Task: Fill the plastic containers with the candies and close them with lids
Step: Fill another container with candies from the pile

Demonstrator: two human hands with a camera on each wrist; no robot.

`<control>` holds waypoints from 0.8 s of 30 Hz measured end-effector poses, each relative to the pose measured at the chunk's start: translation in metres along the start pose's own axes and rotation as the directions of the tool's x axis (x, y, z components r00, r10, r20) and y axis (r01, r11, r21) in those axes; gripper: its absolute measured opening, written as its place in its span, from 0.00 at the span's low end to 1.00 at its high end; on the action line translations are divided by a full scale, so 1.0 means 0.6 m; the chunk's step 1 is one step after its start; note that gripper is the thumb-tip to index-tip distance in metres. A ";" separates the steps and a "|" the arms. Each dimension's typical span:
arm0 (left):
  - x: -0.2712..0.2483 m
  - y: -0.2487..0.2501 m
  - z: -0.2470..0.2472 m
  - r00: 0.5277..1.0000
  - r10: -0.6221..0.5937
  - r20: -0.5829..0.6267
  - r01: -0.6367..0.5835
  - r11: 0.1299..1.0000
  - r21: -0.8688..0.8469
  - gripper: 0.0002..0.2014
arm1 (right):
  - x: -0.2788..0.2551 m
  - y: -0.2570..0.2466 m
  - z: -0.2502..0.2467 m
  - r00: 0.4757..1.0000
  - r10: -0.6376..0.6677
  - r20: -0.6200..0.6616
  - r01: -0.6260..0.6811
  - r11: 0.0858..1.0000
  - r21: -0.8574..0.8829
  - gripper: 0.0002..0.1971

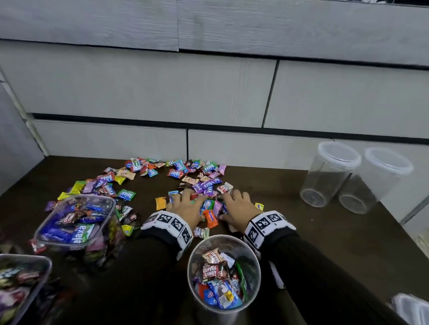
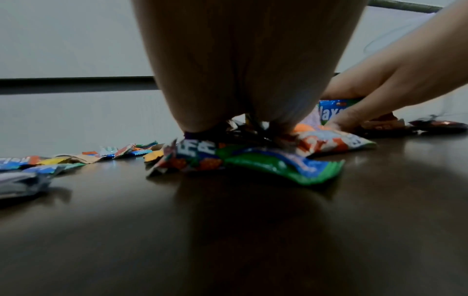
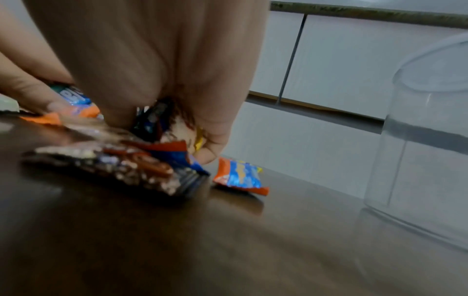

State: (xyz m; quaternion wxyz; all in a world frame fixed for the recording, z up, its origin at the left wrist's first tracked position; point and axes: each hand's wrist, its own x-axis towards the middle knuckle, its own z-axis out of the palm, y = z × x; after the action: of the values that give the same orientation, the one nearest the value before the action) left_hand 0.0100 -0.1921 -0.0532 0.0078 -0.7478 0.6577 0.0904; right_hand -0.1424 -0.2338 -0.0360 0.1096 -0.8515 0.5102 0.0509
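Observation:
Wrapped candies point(image 1: 199, 178) lie scattered on the dark table point(image 1: 327, 230). My left hand point(image 1: 189, 204) and right hand point(image 1: 233, 204) sit side by side on the near part of the pile, with several candies point(image 1: 210, 213) between them. In the left wrist view the fingers point(image 2: 202, 112) come down curled onto bunched wrappers point(image 2: 253, 158). In the right wrist view the fingers point(image 3: 215, 130) are curled round several candies point(image 3: 142, 160). Just in front of me an open round plastic container point(image 1: 253, 258) stands partly filled with candies.
Two empty round containers with lids on point(image 1: 328, 174), point(image 1: 374, 181) stand at the right by the cabinet. Two rectangular containers full of candies point(image 1: 75, 220), point(image 1: 14, 285) are at the left. A white plastic piece point(image 1: 421, 310) lies at the bottom right. Drawer fronts point(image 1: 152, 90) close off the back.

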 end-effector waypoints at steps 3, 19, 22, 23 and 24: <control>0.000 -0.002 -0.004 1.000 0.000 0.012 0.000 1.000 0.004 0.27 | -0.001 -0.001 -0.004 1.000 0.001 0.031 -0.003 0.997 0.071 0.26; -0.053 -0.005 -0.063 0.998 -0.047 -0.052 0.013 0.853 -0.522 0.17 | -0.053 0.045 -0.046 0.994 0.038 -0.103 0.000 0.940 0.341 0.21; -0.066 -0.005 -0.084 0.995 -0.039 -0.094 -0.021 0.829 -0.559 0.21 | -0.068 0.050 -0.058 0.982 0.049 -0.184 0.030 0.915 0.402 0.21; -0.071 -0.005 -0.092 0.993 -0.039 -0.110 -0.032 0.818 -0.574 0.20 | -0.074 0.050 -0.062 0.977 0.045 -0.209 0.047 0.908 0.417 0.20; -0.077 -0.006 -0.099 0.991 -0.037 -0.125 -0.044 0.808 -0.587 0.19 | -0.081 0.048 -0.066 0.973 0.040 -0.229 0.064 0.901 0.429 0.20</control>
State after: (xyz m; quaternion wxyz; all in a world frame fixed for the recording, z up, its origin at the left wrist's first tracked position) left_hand 0.0159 -0.1542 0.0115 -0.2673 -0.7164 0.5980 0.2404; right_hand -0.1920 -0.2148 0.0082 0.2360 -0.8091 0.5125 -0.1644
